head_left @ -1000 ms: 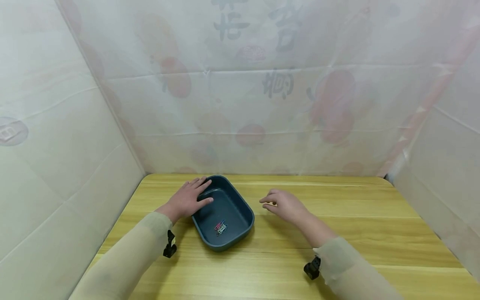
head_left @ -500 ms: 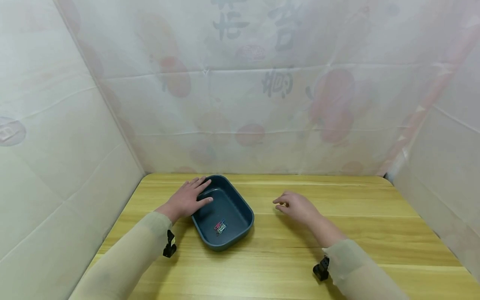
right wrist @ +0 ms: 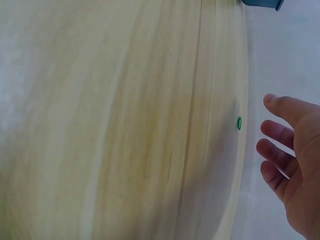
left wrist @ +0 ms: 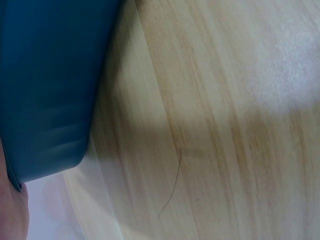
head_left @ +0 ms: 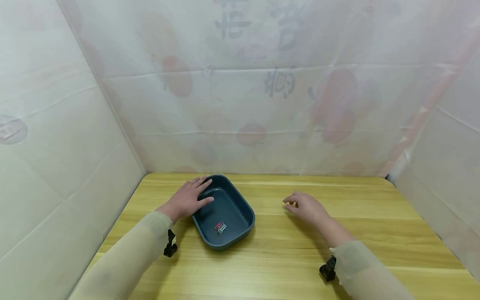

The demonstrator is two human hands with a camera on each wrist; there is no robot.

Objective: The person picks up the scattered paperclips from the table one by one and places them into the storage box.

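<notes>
A dark blue oval tray [head_left: 235, 205] sits on the wooden table [head_left: 285, 254], left of centre. A few coloured paper clips [head_left: 221, 227] lie on its floor. My left hand [head_left: 188, 198] rests flat on the tray's far-left rim, fingers straight, thumb over the inside. The left wrist view shows only the tray's outer wall [left wrist: 50, 90] and bare wood. My right hand [head_left: 304, 207] hovers low over the table to the right of the tray, apart from it. In the right wrist view its fingers [right wrist: 280, 135] are relaxed and hold nothing. A tiny green thing [right wrist: 239, 123] lies ahead of them.
Translucent white sheeting [head_left: 262, 104] with faded prints walls the table at the back and on both sides. Bare wood stretches right of the tray and along the front edge. Small black cameras [head_left: 170, 246] are strapped to both sleeves.
My right hand has slid to the right across the table, away from the tray. The left hand and the tray have stayed put.
</notes>
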